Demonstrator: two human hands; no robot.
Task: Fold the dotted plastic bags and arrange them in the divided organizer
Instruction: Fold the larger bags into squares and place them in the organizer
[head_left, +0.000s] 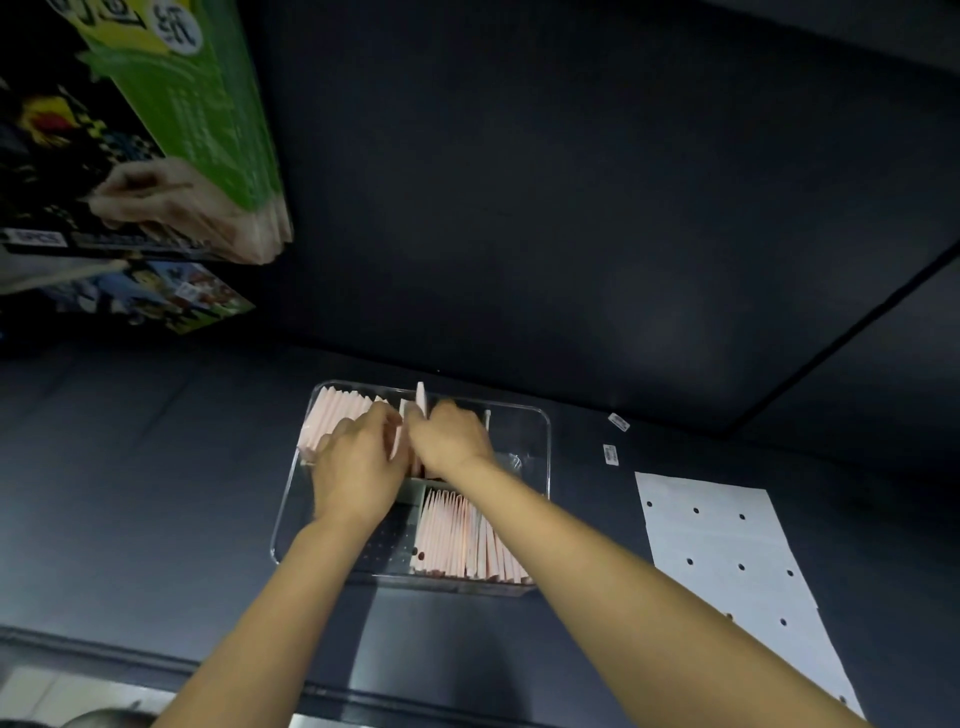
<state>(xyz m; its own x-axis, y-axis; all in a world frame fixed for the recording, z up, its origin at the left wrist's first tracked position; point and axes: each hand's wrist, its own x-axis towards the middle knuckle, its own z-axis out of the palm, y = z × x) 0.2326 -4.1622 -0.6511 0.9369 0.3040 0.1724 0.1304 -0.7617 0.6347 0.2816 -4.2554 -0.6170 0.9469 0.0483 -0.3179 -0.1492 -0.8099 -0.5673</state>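
Head view: folded bag (420, 400) between both hands, above organizer (540, 441).

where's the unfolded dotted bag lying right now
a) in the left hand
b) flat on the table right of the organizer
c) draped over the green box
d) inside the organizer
b: the unfolded dotted bag lies spread flat on the table, right of the organizer.

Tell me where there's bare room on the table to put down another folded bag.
Bare dark table lies left of the clear organizer, and between the organizer and the flat dotted bag on the right. Two small labels sit there. Inside the organizer it is crowded: folded bags and both hands, left hand, right hand.
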